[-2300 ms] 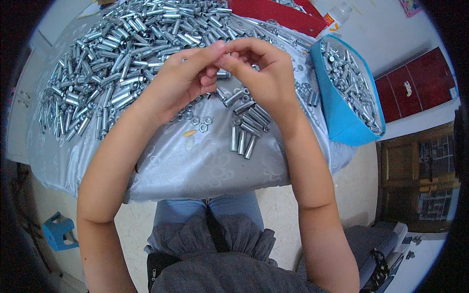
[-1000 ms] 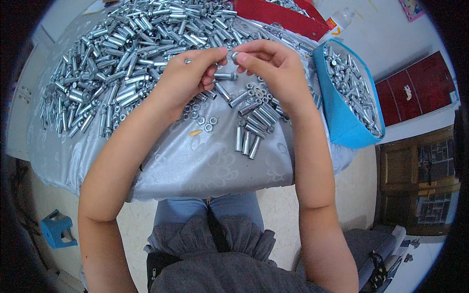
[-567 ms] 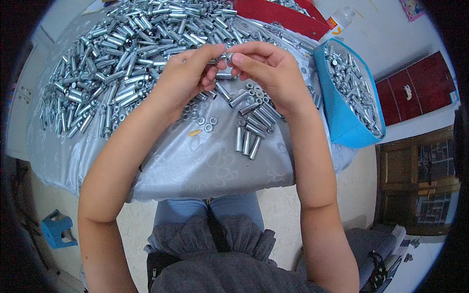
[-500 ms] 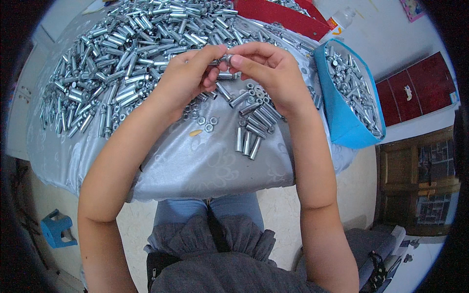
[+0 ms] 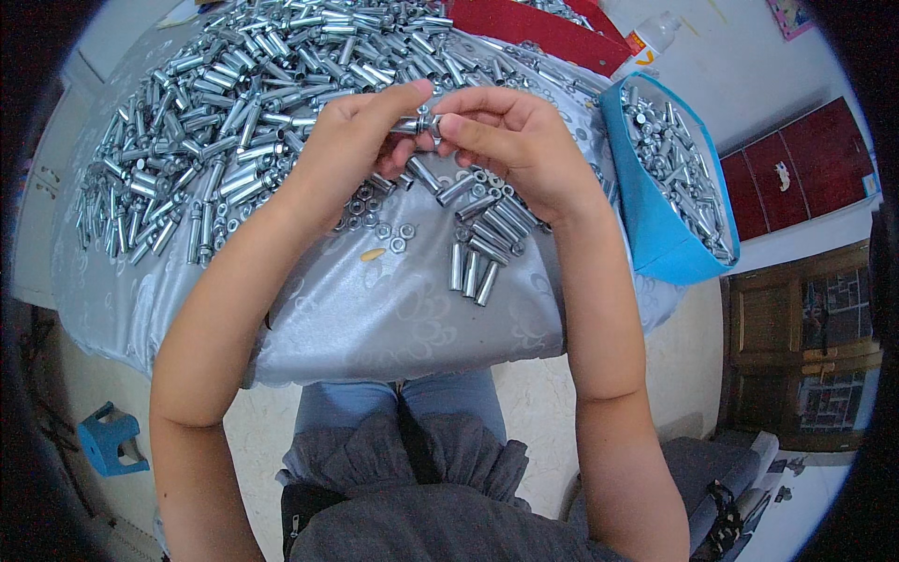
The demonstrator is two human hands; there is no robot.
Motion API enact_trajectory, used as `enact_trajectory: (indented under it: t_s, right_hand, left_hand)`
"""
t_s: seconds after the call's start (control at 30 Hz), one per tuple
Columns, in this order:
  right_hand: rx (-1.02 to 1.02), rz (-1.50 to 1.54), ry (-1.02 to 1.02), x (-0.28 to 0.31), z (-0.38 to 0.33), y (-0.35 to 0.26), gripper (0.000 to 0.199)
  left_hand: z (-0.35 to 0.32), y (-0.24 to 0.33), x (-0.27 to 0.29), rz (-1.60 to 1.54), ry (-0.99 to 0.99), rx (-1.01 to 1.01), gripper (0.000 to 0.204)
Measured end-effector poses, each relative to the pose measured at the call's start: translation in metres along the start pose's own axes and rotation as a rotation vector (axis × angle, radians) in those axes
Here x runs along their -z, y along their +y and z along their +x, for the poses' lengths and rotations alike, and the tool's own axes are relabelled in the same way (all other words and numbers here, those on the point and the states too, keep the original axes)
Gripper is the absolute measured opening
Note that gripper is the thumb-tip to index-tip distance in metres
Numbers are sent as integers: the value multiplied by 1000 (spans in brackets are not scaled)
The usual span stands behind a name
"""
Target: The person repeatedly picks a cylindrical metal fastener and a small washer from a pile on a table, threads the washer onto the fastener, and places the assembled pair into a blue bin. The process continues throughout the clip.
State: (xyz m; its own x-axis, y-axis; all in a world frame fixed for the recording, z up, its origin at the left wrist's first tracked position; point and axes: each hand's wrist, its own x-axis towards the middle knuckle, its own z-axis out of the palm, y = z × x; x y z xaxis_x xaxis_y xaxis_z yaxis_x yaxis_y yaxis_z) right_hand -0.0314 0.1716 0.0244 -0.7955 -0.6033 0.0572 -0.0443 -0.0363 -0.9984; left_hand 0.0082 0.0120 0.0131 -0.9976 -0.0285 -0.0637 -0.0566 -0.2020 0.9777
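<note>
Above the table, my left hand (image 5: 339, 150) is closed around a silver expansion bolt (image 5: 405, 125) lying sideways, its sleeve partly hidden by the fingers. My right hand (image 5: 536, 155) pinches a hex nut (image 5: 435, 125) at the bolt's right end between thumb and fingers. Below the hands lie loose hex nuts (image 5: 397, 245) and a cluster of metal sleeves (image 5: 487, 281), with washers (image 5: 481, 176) just behind them. A large heap of similar metal bolts and sleeves (image 5: 215, 122) spreads across the far and left side of the table.
A light blue fabric bin (image 5: 670, 251) full of bolts stands at the right. Behind it are a red box (image 5: 534, 26) and a white bottle (image 5: 661, 32). A shiny grey cloth (image 5: 403, 328) covers the table. A blue stool (image 5: 110, 440) sits on the floor at left.
My left fingers have shifted slightly down and left, and the thumb has lifted a little, so more of the bolt shows. My right hand still pinches its end.
</note>
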Motion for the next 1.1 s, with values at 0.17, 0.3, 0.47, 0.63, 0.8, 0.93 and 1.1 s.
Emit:
enact_trajectory:
  t_s: [0.17,0.3,0.47,0.63,0.8,0.93,1.1]
  right_hand:
    - [11,25,-52,-1,-1,-1,20]
    - [27,61,-96,-2,-1,-1,21]
    - [20,149,-147,-3,-1,-1,22]
    - [84,102,-115,-4,0,2,23]
    - [118,137,-85,-7,1,3,25]
    - [129,-36,7,-10,0,-2,27]
    - [212,-23,-6,-12,-5,-4,27]
  left_hand:
    - [3,-7,9,81,-34,56,45]
    - [3,-5,9,-73,-118,116,48]
    - [1,-3,6,-224,-222,215,48]
    - [1,-5,8,-254,-266,203,46]
    - [2,-4,7,-247,-231,213,46]
    - [5,-5,12,-291,-278,308,50]
    - [2,-3,10,-401,-288,365,51]
